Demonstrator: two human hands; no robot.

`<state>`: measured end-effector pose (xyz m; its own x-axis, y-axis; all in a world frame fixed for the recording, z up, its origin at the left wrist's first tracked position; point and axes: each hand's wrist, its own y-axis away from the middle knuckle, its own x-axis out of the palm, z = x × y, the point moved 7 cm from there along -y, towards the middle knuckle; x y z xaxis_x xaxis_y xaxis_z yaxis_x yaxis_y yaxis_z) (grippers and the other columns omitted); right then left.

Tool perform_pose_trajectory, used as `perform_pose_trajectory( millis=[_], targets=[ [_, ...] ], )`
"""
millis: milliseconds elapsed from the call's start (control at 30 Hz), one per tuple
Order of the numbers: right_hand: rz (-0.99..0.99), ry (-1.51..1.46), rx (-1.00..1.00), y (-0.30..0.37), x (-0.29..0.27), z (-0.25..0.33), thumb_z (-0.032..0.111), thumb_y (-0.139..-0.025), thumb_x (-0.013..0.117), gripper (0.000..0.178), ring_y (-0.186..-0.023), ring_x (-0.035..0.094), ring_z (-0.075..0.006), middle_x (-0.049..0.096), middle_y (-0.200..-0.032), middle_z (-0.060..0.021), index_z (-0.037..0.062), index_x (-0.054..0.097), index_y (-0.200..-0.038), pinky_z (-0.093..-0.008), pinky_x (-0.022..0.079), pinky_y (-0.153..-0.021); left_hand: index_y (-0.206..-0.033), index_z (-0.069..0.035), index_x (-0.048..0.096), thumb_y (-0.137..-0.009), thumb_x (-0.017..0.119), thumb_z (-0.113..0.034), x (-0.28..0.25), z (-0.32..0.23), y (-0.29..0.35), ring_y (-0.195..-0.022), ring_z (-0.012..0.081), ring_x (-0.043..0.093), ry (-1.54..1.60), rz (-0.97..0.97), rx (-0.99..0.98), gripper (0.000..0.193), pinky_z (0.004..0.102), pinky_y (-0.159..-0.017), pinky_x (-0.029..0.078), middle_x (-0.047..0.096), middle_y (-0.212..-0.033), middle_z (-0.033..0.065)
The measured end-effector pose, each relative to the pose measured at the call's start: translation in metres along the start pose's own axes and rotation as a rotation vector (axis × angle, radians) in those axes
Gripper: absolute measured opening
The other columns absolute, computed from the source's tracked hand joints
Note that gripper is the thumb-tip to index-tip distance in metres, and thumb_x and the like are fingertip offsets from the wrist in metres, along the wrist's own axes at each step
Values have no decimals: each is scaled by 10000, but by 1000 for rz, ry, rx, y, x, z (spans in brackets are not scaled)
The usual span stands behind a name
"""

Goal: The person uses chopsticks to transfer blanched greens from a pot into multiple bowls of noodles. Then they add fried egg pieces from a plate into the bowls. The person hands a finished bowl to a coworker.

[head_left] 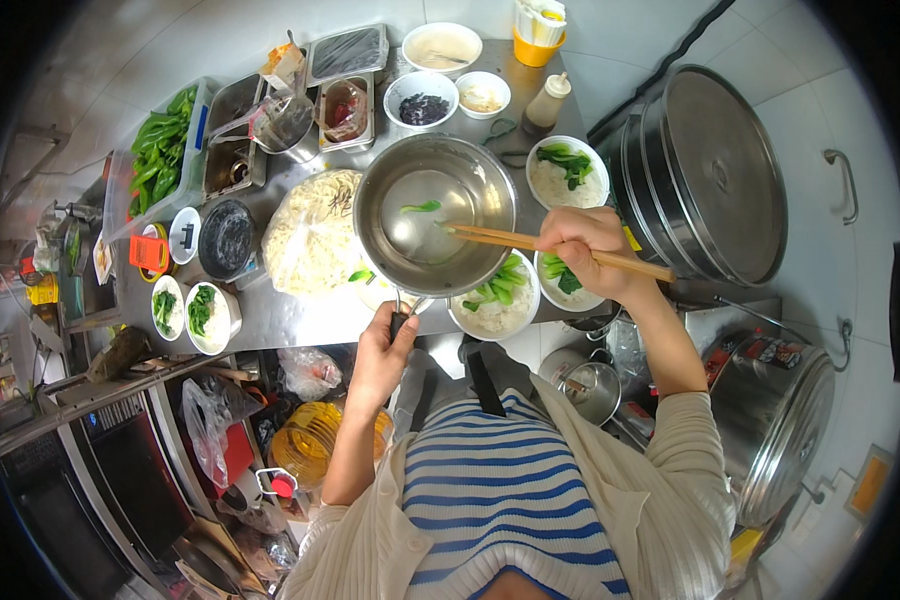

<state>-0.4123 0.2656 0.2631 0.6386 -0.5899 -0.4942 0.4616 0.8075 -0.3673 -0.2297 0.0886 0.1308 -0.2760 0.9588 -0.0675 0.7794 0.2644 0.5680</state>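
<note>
My left hand grips the dark handle of a steel saucepan held over the steel counter. A little water and one green leaf lie inside the pan. My right hand holds a pair of long wooden chopsticks whose tips reach into the pan. Below the pan stands a white bowl of noodles topped with greens. Two more such bowls stand to the right.
A bag of raw noodles lies left of the pan. Steel tubs of toppings, small bowls, a squeeze bottle and a tub of green peppers fill the counter's back. Large steel pots stand at right.
</note>
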Motion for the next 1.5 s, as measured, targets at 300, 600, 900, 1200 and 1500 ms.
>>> perform_pose_trajectory(
  millis=[300,600,900,1200,1500],
  targets=[
    [-86,37,-17,-4,-5,-9,436,-952,448,501,-571,571,-217,571,-684,-121,-30,584,-832,-285,431,-517,-1000,-85,498,-951,548,-230,2,-1,4,-423,2,306,63,36,77,161,175,-378,240,394,-585,-83],
    [-100,-73,130,-7,-11,-9,468,-929,486,511,-577,526,-193,531,-702,-94,-26,584,-843,-284,397,-529,-993,-81,497,-955,537,-213,0,-2,5,-426,6,314,53,54,84,143,174,-382,243,398,-583,-79],
    [40,12,-16,-12,8,-4,431,-953,456,485,-602,526,-192,545,-743,-102,-36,570,-889,-291,408,-546,-1014,-12,525,-949,540,-163,-5,1,5,-623,43,349,19,49,1,165,199,-542,310,413,-680,-59],
    [-30,42,37,-18,-3,-15,304,-973,452,384,-556,518,-163,548,-688,-91,-24,569,-810,-265,397,-513,-979,-31,513,-945,549,-163,-4,0,6,-612,46,330,26,54,12,141,203,-536,301,403,-671,-59],
    [-501,-232,394,3,-23,-70,332,-981,443,420,-568,445,-64,527,-670,-9,16,570,-735,-195,350,-512,-968,-23,516,-936,552,-151,2,0,-4,-610,48,350,-46,54,50,137,209,-536,323,412,-657,-46]
  ],
)
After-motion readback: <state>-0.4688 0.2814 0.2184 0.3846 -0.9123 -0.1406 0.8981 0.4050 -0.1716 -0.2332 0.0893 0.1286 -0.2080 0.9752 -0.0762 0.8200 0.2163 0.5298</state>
